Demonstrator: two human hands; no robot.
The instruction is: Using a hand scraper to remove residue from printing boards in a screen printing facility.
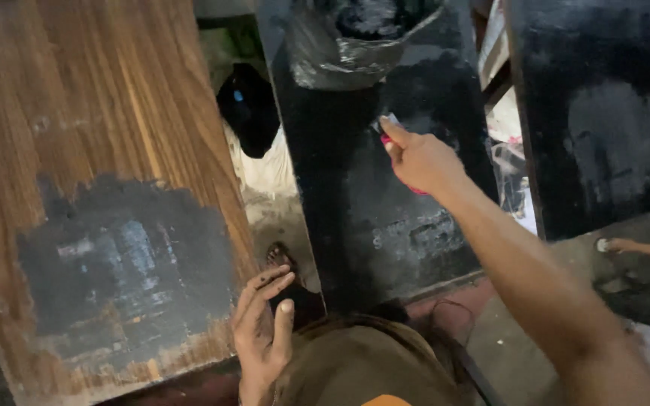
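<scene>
My right hand [419, 159] is stretched out in front of the middle black-painted board [347, 195], shut on a tool with a red handle [387, 140] and a pale tip pressed against the wet black surface. My left hand [262, 325] hangs low by my knee with paint-stained fingers apart, holding nothing, close to the lower right corner of a wooden board [92, 98]. That wooden board bears a large rough patch of black paint [122, 263].
A black plastic bag [355, 37] sits at the top of the middle board. Another black-painted board [596, 113] leans at the right. A dark object [248, 109] lies in the gap between boards. A stick [641, 248] lies at the right on the floor.
</scene>
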